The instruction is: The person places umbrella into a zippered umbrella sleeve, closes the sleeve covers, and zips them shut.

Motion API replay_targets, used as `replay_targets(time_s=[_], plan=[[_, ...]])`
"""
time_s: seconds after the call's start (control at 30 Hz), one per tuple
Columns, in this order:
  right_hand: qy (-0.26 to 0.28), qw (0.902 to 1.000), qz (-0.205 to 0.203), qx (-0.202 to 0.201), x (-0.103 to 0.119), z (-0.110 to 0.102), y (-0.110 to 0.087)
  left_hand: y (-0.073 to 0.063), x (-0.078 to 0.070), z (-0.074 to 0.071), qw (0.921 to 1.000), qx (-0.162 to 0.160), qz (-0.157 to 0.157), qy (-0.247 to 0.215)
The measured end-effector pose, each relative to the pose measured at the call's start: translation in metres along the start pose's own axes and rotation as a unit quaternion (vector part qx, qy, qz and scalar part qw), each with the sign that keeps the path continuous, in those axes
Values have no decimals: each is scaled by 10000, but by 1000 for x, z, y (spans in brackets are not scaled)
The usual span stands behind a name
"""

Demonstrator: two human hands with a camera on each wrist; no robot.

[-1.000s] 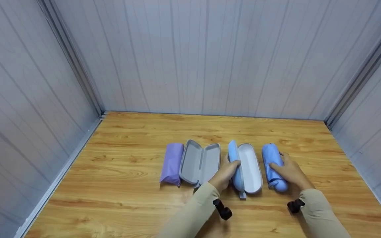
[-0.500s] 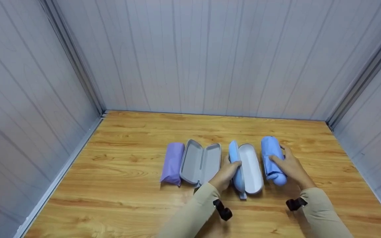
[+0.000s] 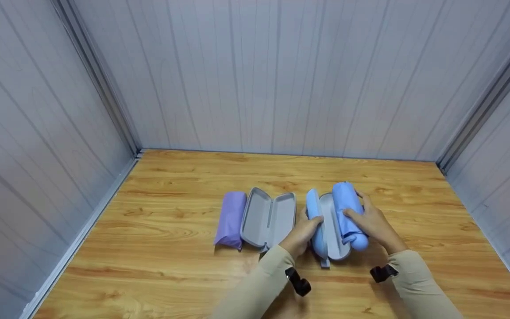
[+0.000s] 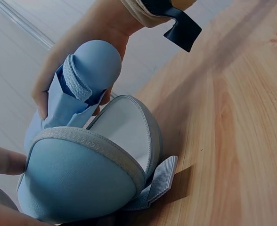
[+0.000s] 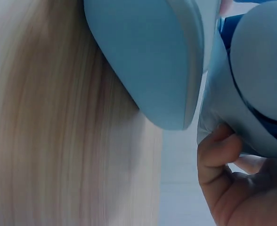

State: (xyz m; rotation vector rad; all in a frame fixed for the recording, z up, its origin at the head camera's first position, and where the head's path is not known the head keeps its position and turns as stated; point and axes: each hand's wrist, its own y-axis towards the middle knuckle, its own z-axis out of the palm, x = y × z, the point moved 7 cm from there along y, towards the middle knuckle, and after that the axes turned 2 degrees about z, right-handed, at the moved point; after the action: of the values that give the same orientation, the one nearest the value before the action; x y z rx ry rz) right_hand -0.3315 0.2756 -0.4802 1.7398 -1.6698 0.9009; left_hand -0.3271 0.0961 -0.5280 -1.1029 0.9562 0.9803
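In the head view, my right hand [image 3: 373,223] grips a folded blue umbrella [image 3: 347,207] over the right half of a light blue hard case. The umbrella's rounded handle end and strap face me in the left wrist view. My left hand [image 3: 300,234] holds the raised lid [image 3: 314,206] of that case, thumb on its outer face. The case's pale lining [image 3: 332,243] shows beside the umbrella. In the right wrist view, the curled fingers [image 5: 218,150] lie against the umbrella's fabric, and the case's rounded shell [image 5: 138,56] is right beside it.
A second hard case [image 3: 267,217], grey inside, lies spread wide left of my left hand. Against its left side lies a long purple fabric bundle [image 3: 230,219]. A wooden table [image 3: 166,266] carries everything, with panel walls [image 3: 255,79] at the back and sides.
My right hand has lifted the blue umbrella and carried it left, from beside the case to over its right half. The left hand stays on the lid.
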Motion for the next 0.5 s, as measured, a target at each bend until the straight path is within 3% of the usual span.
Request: replay_targets(time_s=[0.33,0.5], plan=[[-474,9987,-109,-179,6,14,4,0,-3,2,10000,-7,48,63],[-857,9954,-304,-296,10,20,6,-1,-3,2,9998,159,146,26]])
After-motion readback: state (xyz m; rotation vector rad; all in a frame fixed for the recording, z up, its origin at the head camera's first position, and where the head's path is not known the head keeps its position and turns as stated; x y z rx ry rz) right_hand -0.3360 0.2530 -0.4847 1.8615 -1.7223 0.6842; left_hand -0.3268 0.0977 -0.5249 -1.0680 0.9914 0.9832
